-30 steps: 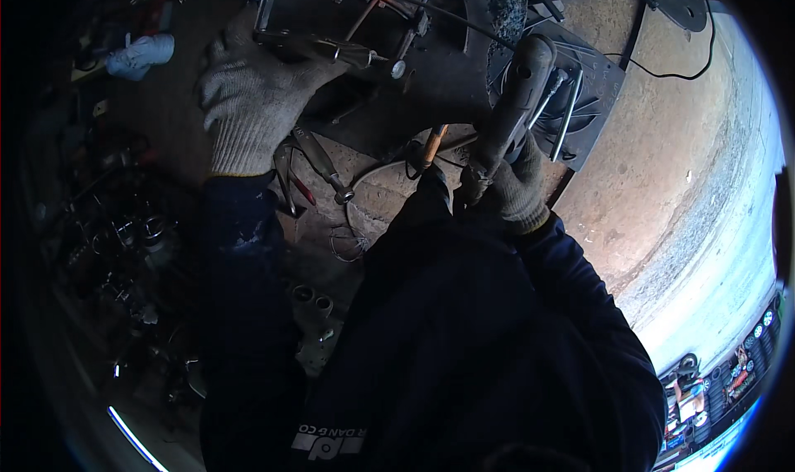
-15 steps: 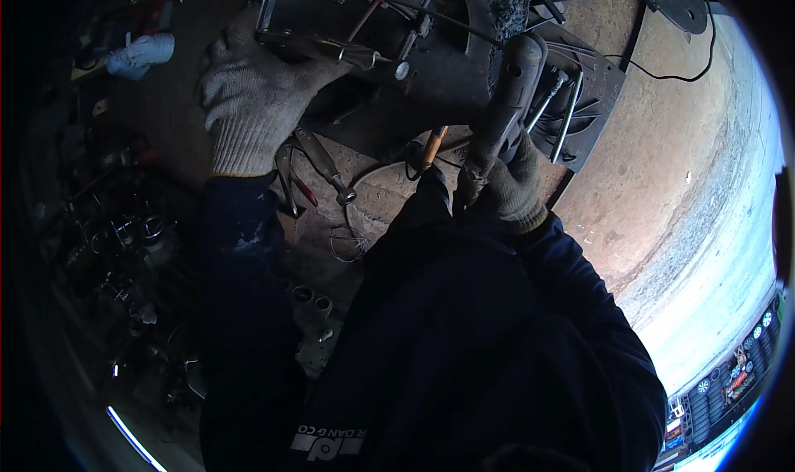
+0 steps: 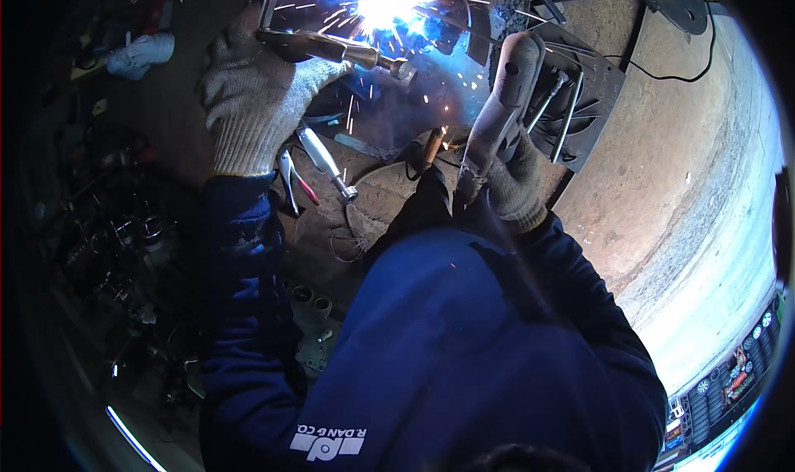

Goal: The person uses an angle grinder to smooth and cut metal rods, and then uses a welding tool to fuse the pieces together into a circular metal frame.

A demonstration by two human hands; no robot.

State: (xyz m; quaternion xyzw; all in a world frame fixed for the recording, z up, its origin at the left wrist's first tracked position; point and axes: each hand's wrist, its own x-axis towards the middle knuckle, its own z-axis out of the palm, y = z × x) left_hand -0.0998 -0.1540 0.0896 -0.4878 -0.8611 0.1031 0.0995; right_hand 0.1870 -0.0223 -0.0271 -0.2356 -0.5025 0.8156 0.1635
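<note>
My left hand (image 3: 257,95), in a knitted work glove, is closed around locking pliers (image 3: 331,48), whose adjusting screw points right. My right hand (image 3: 520,184), gloved too, grips a welding electrode holder (image 3: 505,99) with a dull grey handle. A glaring welding arc (image 3: 385,4) burns above and between my hands, throwing sparks over the dark metal workpiece. The glare hides the electrode tip and the weld spot. Below my left hand lie a silver-handled tool (image 3: 323,157) and pliers with a red handle (image 3: 296,182).
Bolts and rods lie on a steel plate (image 3: 592,120) right of the holder. An orange-brown cylinder (image 3: 434,147) stands near the middle, by a cable. Dark metal parts (image 3: 132,232) crowd the left side, below a pale blue cloth (image 3: 142,55). A black cable (image 3: 675,76) curves across the floor.
A small glowing tip has become a bright arc with flying sparks and bluish smoke. Light now falls on my sleeves, the pliers and the tools. Both hands have stayed nearly in place.
</note>
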